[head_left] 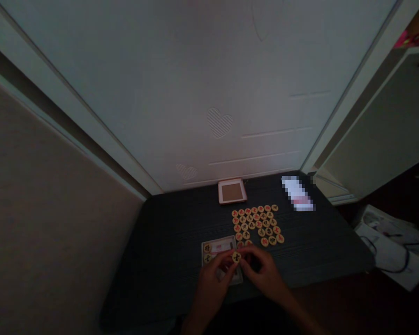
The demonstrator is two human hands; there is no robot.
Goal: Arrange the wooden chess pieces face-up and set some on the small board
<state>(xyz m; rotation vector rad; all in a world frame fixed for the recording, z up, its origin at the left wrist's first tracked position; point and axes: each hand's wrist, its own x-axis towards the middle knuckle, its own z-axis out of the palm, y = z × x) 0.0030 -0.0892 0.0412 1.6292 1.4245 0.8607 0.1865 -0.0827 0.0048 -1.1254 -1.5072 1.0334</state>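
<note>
A round Chinese chess piece (236, 257) with a black character is held up between the fingertips of my left hand (214, 274) and my right hand (263, 272). Both hands are closed in a pinch on it, over a shallow open box (205, 274). Inside the box's left side lie two more pieces, one with a black character at the top (207, 248) and another below it, partly covered by my left hand. Beyond my hands, several pieces (254, 217) with red or black characters lie in rows on the dark table; my fingers hide part of the nearest row.
A small framed box or lid (232, 191) rests near the white wall panel (195, 93) at the back of the table (167, 223). A blurred-out bright object (297, 193) lies at the back right. White bags or papers (394, 251) are beside the table's right edge.
</note>
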